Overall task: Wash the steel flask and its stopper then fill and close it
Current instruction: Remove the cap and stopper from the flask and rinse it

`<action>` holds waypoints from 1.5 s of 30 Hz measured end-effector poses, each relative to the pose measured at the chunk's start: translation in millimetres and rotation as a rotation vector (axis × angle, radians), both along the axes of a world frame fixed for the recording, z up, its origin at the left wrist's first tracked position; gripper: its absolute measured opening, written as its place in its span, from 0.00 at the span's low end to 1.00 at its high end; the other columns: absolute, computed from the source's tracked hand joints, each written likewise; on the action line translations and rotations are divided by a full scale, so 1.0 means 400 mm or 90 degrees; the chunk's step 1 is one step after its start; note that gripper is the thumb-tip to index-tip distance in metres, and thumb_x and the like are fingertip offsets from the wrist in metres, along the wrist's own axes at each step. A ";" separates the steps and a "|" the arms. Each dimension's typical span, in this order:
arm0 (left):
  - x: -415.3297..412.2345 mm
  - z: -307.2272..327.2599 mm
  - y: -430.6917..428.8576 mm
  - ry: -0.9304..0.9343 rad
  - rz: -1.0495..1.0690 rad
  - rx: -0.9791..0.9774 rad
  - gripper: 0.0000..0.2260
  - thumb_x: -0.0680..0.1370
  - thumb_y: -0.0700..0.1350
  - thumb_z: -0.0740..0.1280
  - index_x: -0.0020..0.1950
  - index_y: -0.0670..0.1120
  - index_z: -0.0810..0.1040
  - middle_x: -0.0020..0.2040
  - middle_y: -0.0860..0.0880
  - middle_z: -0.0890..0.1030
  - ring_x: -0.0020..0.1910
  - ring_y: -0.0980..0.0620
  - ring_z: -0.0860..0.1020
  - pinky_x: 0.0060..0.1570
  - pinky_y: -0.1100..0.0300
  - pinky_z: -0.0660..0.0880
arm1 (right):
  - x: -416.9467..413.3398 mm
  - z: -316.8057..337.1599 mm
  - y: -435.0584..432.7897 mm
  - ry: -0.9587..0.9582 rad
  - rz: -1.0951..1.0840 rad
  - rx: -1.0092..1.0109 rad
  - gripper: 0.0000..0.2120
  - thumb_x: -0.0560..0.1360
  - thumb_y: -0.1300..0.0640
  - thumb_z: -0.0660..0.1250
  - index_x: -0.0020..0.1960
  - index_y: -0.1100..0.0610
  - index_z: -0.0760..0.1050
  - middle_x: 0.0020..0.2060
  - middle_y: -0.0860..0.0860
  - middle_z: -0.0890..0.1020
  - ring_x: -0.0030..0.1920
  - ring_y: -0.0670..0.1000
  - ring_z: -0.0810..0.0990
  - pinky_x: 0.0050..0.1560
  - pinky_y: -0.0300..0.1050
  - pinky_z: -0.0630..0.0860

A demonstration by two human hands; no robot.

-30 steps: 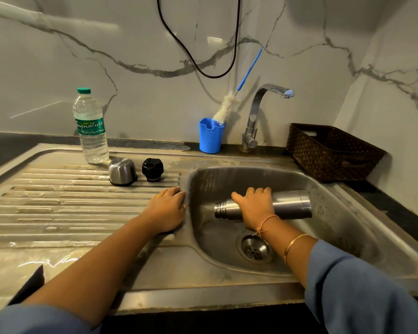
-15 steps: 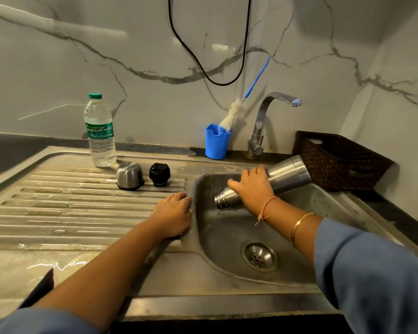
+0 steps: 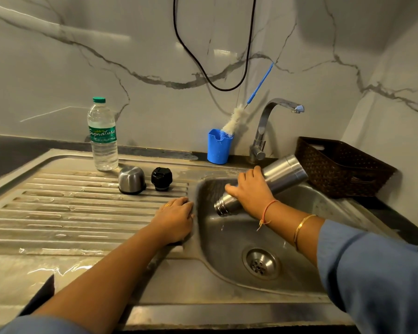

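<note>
My right hand point(image 3: 251, 191) has its fingers wrapped round the flask point(image 3: 284, 171), gripping the body just above the neck, thumb on the near side. The flask hangs over the basin point(image 3: 323, 203), tilted, with its open mouth down and to the left and its base up and to the right, toward the basket point(image 3: 340, 167). Under the mouth I make out a faint streak of water, too thin for me to be sure of. The flask touches nothing but the hand.

My left hand point(image 3: 175, 219) holds nothing. It lies palm down on the ridge between the drainboard point(image 3: 58, 213) and the basin, its fingers relaxed and reaching the basin's edge.

Below the flask the drain point(image 3: 261, 263) sits in the basin's floor. On the drainboard, behind the left hand, the steel cup point(image 3: 131, 180) stands mouth down, and the black stopper point(image 3: 161, 178) stands just beside it on the right, not touching it. A water bottle point(image 3: 103, 138) with a green cap stands upright behind the cup.

At the back edge a blue holder point(image 3: 219, 147) carries a brush point(image 3: 234, 121) that leans right toward the tap point(image 3: 270, 116). The tap's spout points right, above the flask's base. A black cable point(image 3: 215, 68) loops down the marble wall above the holder. The basket sits on the counter right of the basin.
</note>
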State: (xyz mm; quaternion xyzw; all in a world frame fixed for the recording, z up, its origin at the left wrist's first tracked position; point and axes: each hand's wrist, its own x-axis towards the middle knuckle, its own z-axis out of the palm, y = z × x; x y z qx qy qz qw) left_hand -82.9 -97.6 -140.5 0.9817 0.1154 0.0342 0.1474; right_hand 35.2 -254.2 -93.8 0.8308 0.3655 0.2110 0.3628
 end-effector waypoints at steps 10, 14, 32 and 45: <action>0.004 -0.003 0.002 0.001 0.006 -0.002 0.21 0.82 0.48 0.53 0.76 0.47 0.60 0.77 0.48 0.58 0.75 0.48 0.56 0.73 0.53 0.54 | 0.022 0.052 0.006 -0.052 -0.009 0.062 0.22 0.77 0.53 0.62 0.69 0.50 0.61 0.58 0.61 0.73 0.60 0.64 0.72 0.64 0.62 0.62; 0.002 -0.003 0.001 -0.001 0.006 0.004 0.21 0.82 0.48 0.52 0.76 0.47 0.60 0.77 0.48 0.57 0.75 0.48 0.56 0.73 0.54 0.54 | 0.016 0.009 -0.005 -0.015 -0.018 0.030 0.24 0.76 0.53 0.63 0.70 0.51 0.60 0.59 0.63 0.73 0.61 0.65 0.71 0.65 0.64 0.61; 0.005 -0.007 0.001 -0.010 0.010 0.004 0.21 0.82 0.48 0.53 0.76 0.48 0.59 0.77 0.48 0.58 0.75 0.48 0.56 0.73 0.53 0.54 | 0.006 -0.044 -0.014 0.010 -0.042 -0.055 0.22 0.75 0.52 0.65 0.67 0.53 0.64 0.58 0.62 0.73 0.60 0.63 0.71 0.61 0.61 0.64; -0.006 0.011 -0.004 -0.038 0.026 -0.041 0.21 0.80 0.50 0.59 0.73 0.48 0.65 0.72 0.48 0.66 0.70 0.48 0.64 0.68 0.54 0.61 | -0.023 -0.030 -0.004 0.064 -0.068 -0.120 0.19 0.78 0.52 0.59 0.68 0.49 0.64 0.60 0.60 0.74 0.59 0.62 0.72 0.59 0.57 0.65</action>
